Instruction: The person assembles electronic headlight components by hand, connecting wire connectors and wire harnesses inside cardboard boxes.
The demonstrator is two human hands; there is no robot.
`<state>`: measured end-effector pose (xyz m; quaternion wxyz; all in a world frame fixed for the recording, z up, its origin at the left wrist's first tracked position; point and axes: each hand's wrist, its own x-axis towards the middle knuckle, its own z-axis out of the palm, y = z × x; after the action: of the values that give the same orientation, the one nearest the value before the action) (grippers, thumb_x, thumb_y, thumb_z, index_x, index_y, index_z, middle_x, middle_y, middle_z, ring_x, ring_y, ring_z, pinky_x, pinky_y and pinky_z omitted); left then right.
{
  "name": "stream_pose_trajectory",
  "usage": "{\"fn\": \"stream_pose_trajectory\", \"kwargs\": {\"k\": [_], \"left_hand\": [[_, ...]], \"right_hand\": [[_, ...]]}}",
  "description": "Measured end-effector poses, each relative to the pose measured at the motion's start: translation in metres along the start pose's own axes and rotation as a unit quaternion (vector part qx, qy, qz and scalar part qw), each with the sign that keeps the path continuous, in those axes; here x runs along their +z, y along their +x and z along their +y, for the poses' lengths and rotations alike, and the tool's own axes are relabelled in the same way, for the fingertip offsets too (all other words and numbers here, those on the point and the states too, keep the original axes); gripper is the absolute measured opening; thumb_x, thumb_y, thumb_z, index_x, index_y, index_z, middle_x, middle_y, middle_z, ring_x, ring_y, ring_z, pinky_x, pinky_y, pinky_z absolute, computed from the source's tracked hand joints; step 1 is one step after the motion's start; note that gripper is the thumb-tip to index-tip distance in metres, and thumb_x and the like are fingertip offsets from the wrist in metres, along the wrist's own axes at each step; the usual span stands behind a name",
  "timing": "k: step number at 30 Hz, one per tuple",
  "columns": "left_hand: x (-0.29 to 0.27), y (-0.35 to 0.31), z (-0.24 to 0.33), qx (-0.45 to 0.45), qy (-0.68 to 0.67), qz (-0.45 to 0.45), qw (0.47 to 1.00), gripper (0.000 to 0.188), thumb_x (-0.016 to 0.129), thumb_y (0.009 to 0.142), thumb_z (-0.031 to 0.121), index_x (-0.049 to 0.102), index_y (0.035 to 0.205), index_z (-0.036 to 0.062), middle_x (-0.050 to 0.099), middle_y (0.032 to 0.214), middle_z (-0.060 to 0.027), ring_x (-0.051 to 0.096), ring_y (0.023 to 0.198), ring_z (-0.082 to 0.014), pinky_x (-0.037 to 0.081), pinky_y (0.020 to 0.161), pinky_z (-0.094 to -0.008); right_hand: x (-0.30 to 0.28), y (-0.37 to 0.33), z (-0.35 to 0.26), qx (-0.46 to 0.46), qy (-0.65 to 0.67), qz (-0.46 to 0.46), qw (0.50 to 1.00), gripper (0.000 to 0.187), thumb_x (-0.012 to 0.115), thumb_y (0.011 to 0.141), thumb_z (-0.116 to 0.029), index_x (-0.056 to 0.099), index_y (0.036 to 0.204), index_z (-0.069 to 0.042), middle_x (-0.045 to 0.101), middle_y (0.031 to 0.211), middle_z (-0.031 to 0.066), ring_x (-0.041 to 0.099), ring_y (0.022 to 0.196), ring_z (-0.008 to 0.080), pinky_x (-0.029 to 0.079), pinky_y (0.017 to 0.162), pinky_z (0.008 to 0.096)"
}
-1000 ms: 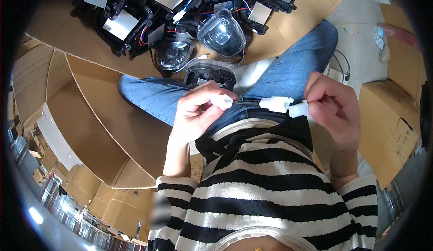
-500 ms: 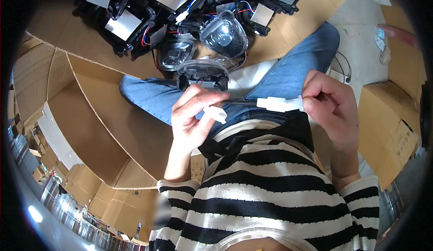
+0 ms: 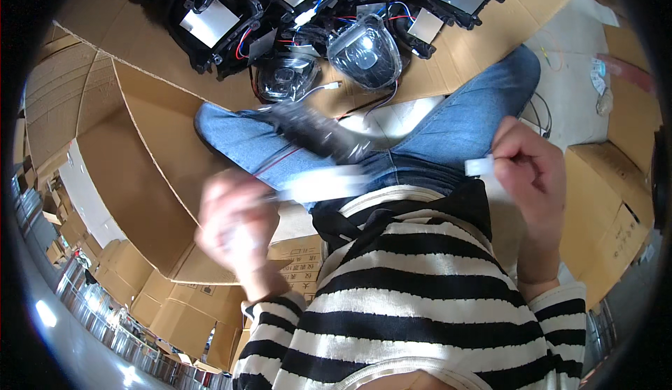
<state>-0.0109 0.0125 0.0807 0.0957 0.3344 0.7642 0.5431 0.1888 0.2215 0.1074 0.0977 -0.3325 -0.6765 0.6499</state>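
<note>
Right hand [image 3: 530, 173] at 3 o'clock, fingers curled, thumb and finger pinching a small white connector [image 3: 479, 166] that points toward 9. Left hand [image 3: 238, 223] near 8 o'clock, blurred; can't tell its grip. Blurred white piece [image 3: 327, 183] just off it, toward 2. Dark lamp unit [image 3: 318, 133] near 12, also blurred. Printed characters on brown carton [image 3: 299, 250] at 7.
</note>
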Motion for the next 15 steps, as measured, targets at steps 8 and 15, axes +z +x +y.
{"fn": "stream_pose_trajectory", "kwargs": {"k": [8,15], "left_hand": [[-0.227,0.035,-0.004,0.184,0.115,0.509,0.833,0.013,0.055,0.079,0.009,0.056,0.086,-0.0012,0.046,0.062,-0.0053,0.043,0.055,-0.0122,0.038,0.055,-0.0242],[-0.248,-0.004,-0.193,-0.104,0.171,0.289,0.936,0.023,0.050,0.076,0.007,0.059,0.095,-0.0015,0.059,0.081,-0.0077,0.053,0.072,-0.0128,0.043,0.063,-0.0226]], "right_hand": [[-0.011,-0.008,0.015,0.049,0.009,-0.004,0.999,0.007,0.051,0.074,-0.003,0.048,0.067,-0.002,0.043,0.065,-0.0003,0.036,0.059,0.0059,0.028,0.053,0.0199],[-0.008,-0.010,0.018,0.061,-0.008,0.001,0.998,0.007,0.053,0.073,-0.004,0.048,0.068,-0.002,0.043,0.065,-0.0006,0.036,0.059,0.0058,0.028,0.053,0.0198]]}}
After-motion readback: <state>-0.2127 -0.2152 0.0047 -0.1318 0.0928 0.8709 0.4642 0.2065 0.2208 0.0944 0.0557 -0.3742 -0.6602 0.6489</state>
